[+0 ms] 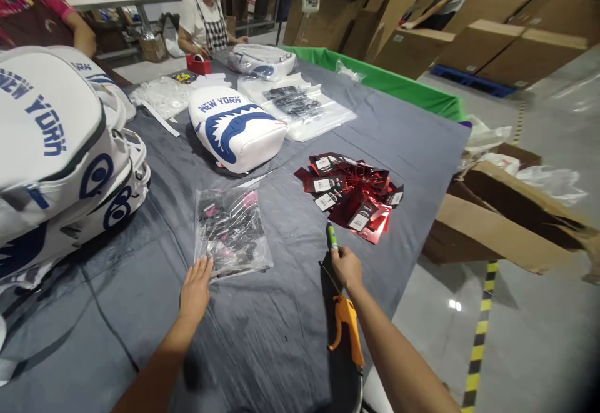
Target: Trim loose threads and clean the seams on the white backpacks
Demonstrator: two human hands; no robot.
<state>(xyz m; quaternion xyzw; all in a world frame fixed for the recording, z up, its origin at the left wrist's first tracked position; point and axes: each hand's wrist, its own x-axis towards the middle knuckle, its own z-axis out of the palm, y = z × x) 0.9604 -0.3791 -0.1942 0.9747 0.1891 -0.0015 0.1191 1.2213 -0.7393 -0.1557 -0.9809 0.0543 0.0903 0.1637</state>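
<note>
**A:** What are the person's hands doing?

**B:** The left hand (195, 289) lies flat and open, fingertips touching the near edge of a clear plastic bag (231, 230) of small black and pink items. The bag rests on the tabletop (262, 332), which is covered in grey cloth. The right hand (347, 267) is closed around a green pen (332, 237) that points away from the person.

**A:** What lies around them?

**B:** Just beyond the pen is a fanned pile of red hang tags (352, 193). An orange-handled tool (347, 330) sits beside the right forearm. Farther back stands a white backpack (237, 127) with a blue shark mouth and "NEW YORK" lettering. Larger white bags (56, 150) crowd the left edge. Another person (204, 16) sits at the far end, and open cardboard boxes (501, 219) stand on the floor to the right.
</note>
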